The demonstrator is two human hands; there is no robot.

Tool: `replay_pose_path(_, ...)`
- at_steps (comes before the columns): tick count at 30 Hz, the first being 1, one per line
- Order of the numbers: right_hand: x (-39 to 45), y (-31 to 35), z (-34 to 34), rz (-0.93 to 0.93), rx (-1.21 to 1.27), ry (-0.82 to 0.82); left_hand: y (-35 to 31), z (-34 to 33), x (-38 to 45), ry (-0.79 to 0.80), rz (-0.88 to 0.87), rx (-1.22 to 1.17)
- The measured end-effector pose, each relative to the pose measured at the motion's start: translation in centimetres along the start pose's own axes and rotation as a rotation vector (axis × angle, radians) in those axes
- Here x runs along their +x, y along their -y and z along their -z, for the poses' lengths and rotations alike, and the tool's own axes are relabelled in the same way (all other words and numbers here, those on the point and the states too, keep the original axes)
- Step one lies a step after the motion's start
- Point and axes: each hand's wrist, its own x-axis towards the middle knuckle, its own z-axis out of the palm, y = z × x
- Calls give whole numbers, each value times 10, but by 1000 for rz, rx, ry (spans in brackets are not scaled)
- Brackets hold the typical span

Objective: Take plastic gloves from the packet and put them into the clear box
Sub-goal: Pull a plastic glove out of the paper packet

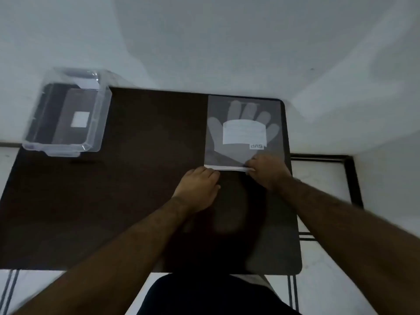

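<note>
Both hands pinching the flat grey glove-printed plastic packet [244,130] at its near white edge — left hand [198,186] and right hand [267,170] each in a closed grip on it, clear plastic box [68,112] sitting at ten o'clock on the dark brown surface [145,178] — well apart

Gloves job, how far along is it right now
Barely started. Done: nothing; the clear box at the table's far left shows no gloves inside. In hand: the left hand and right hand are both at the glove packet's white near edge. Left: pull gloves out and carry them to the box.
</note>
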Motion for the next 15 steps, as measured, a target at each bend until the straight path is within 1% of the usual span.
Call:
replay_pose_path(5,11,-20,11,127,9,108,-17,0,18,9,32,-46)
replay_pose_path(7,15,-27,16,140,103,136,-25,-2,23,2,52,-60)
replay_pose_path(9,19,-33,20,131,200,156,-33,-5,28,-45,73,-77)
replay_pose_path(11,24,-39,21,146,267,143,-43,-8,35,-88,92,-108)
replay_pose_path(13,28,-43,19,179,326,88,-53,-12,46,-150,81,-124)
replay_pose_path(15,29,-44,16,174,382,23,-62,-19,58,-225,66,-132)
